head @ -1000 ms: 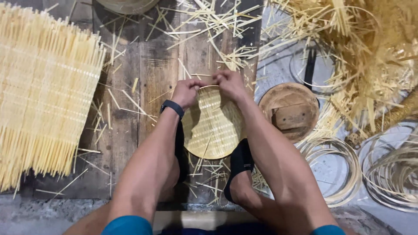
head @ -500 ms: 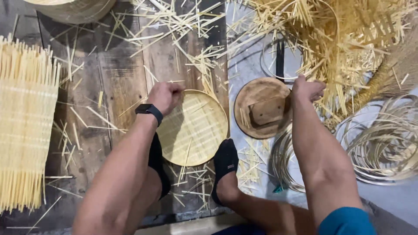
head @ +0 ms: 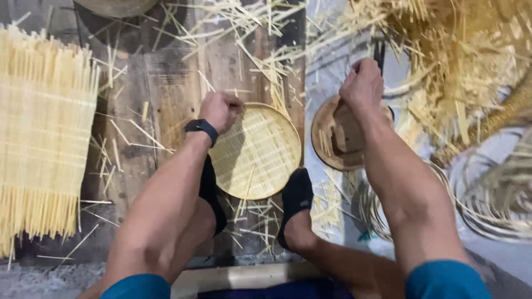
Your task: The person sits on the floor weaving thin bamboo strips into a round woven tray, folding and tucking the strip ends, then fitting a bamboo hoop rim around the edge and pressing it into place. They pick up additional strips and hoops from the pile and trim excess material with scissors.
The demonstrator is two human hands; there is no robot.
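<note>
Now L hand (head: 220,109) grips round woven bamboo tray (head: 256,152); R hand (head: 363,83) fisted.

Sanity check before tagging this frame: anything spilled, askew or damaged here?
Loose bamboo strips lie scattered all over the wooden boards, some across the rim of the round woven tray that the left hand grips. The right hand is over the round wooden mould. No visible damage.
</note>
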